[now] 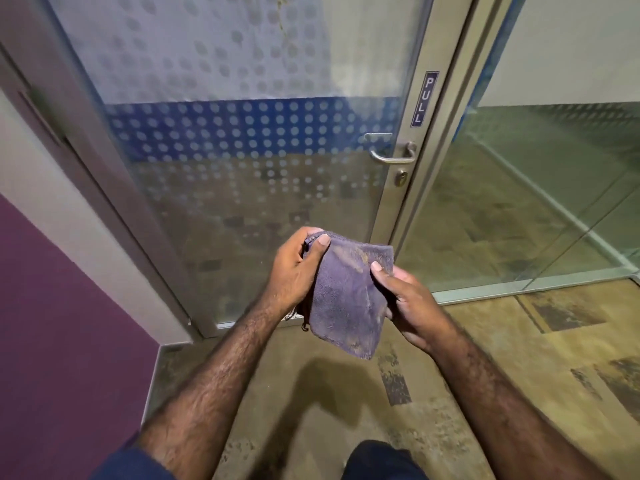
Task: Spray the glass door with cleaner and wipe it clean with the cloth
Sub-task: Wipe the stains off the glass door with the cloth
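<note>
A glass door (pixel 242 161) with a frosted dot pattern and a blue band stands shut in front of me. A purple cloth (pixel 346 292), folded and stained, hangs between both hands a little short of the door's lower part. My left hand (pixel 294 271) grips its upper left corner with the thumb on top. My right hand (pixel 405 299) pinches its right edge. No spray bottle is in view.
A metal lever handle (pixel 391 154) and a lock sit on the door's right stile under a PULL label (pixel 424 98). A fixed glass panel (pixel 536 202) stands to the right. A purple and white wall (pixel 52 289) is at the left. Patterned carpet (pixel 519 341) covers the floor.
</note>
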